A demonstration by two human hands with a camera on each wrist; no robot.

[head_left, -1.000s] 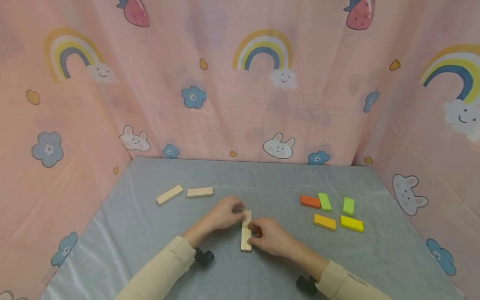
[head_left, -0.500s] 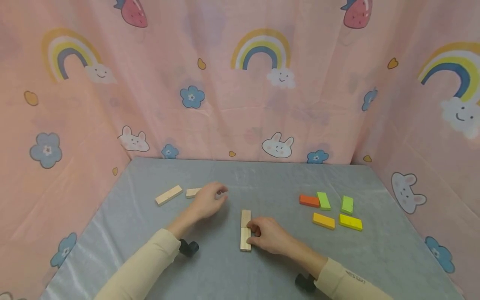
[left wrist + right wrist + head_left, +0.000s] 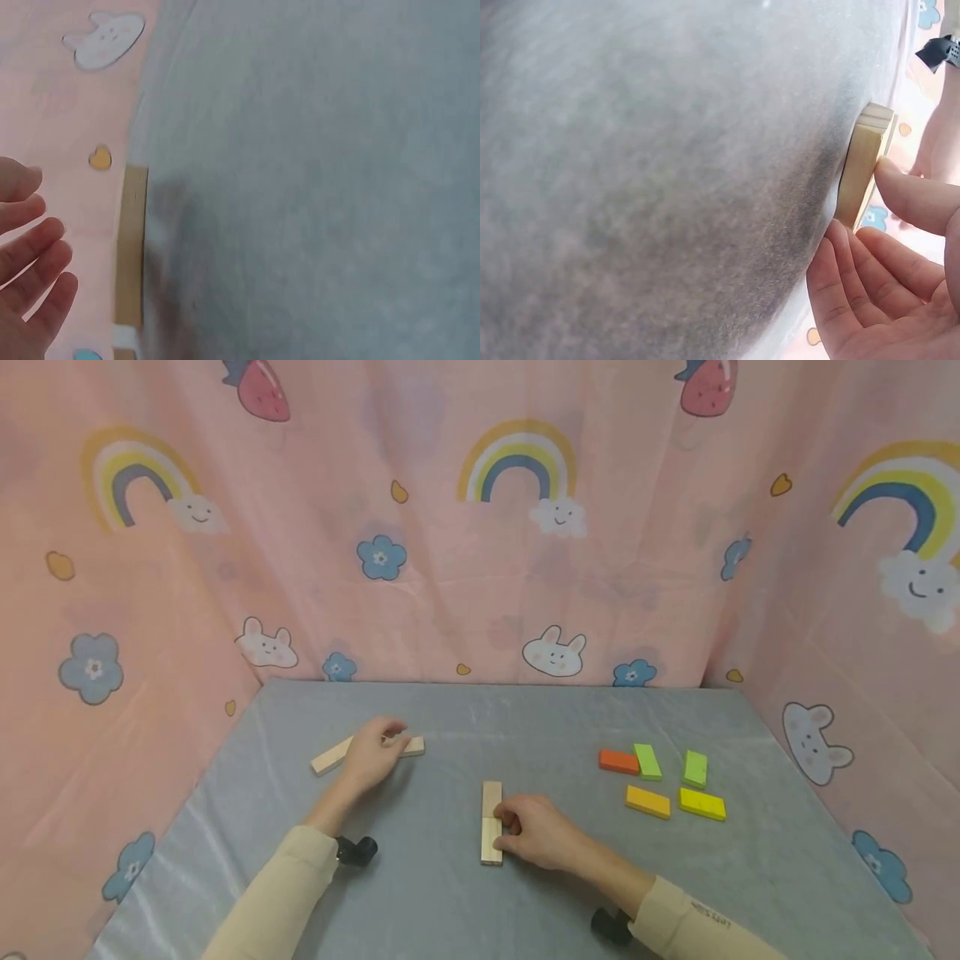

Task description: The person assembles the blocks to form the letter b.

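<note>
In the head view my left hand (image 3: 372, 753) is over a plain wooden block (image 3: 413, 747) and partly hides it; a second plain block (image 3: 327, 758) lies just left. The left wrist view shows the fingers (image 3: 49, 259) apart and relaxed above a wooden block (image 3: 131, 247), with nothing between them. At the middle of the table, two wooden blocks (image 3: 492, 797) lie end to end in a line. My right hand (image 3: 542, 833) is at their right side. Its thumb (image 3: 911, 191) touches the near wooden block (image 3: 859, 176), while the other fingertips rest low beside it, near the joint.
On the right side of the grey cloth-covered table (image 3: 570, 727) lie coloured blocks: a red one (image 3: 618, 762), an orange one (image 3: 647, 802), a yellow one (image 3: 702, 804) and green ones (image 3: 695, 768). Pink patterned curtains (image 3: 450, 610) enclose the table at the back and sides.
My left hand has left the far block of the middle line and moved left to the loose wooden blocks. The right hand has stayed at the line.
</note>
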